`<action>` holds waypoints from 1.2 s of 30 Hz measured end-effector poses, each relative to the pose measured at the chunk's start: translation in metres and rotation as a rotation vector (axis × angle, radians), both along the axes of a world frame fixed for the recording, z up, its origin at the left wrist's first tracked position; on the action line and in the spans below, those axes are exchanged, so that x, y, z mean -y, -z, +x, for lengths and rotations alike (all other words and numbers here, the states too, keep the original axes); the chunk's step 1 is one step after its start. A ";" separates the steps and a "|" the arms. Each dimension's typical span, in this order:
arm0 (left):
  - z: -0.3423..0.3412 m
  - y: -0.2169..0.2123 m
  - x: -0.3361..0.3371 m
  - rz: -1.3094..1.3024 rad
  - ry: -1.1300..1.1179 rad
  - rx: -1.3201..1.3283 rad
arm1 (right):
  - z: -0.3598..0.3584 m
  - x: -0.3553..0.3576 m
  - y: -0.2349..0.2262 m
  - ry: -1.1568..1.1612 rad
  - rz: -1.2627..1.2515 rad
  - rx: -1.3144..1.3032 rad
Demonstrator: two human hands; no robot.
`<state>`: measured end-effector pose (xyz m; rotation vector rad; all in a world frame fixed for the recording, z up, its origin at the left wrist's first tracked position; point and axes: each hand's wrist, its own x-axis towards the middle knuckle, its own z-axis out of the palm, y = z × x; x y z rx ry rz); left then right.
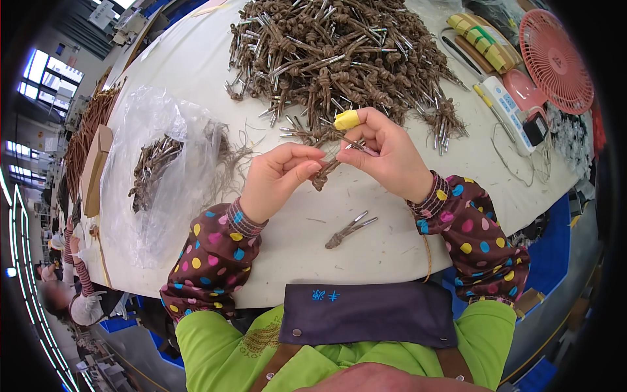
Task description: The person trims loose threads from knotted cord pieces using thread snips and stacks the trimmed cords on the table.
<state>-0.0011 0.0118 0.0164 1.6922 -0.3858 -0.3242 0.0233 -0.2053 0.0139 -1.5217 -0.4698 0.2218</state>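
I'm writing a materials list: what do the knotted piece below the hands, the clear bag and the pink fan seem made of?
Knotted piece: probably textile cord, matte, brown and stringy; its shiny silver ends suggest metal, though coated plastic is possible.
Clear bag: likely thin plastic film, being see-through, glossy and creased.
Pink fan: probably moulded plastic, judging by its evenly coloured grille.

Left arm (212, 261) enters from 8 o'clock, right arm (473, 235) from 4. Left hand (277, 179) pinches thumb and index toward 2; right hand (388, 157) points both toward 9, other fingers curled.
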 end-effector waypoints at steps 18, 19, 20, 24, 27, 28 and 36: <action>0.019 0.004 -0.009 0.076 -0.388 0.122 | 0.002 0.002 -0.002 0.159 -0.137 0.070; 0.020 0.001 -0.014 0.076 -0.383 0.124 | 0.003 0.003 -0.004 0.159 -0.131 0.028; 0.021 -0.002 -0.019 0.258 -0.347 0.214 | 0.004 0.004 -0.001 0.164 -0.130 0.030; 0.015 -0.022 -0.018 0.538 -0.037 0.371 | 0.006 0.006 0.008 0.180 -0.052 0.031; 0.007 -0.020 -0.011 0.567 0.121 0.444 | 0.003 0.002 0.002 0.167 -0.097 0.057; 0.005 -0.020 -0.006 0.543 0.085 0.423 | 0.001 0.002 0.001 0.173 -0.135 0.085; 0.003 -0.013 -0.001 0.366 -0.057 0.310 | -0.004 0.000 -0.001 0.140 -0.126 0.090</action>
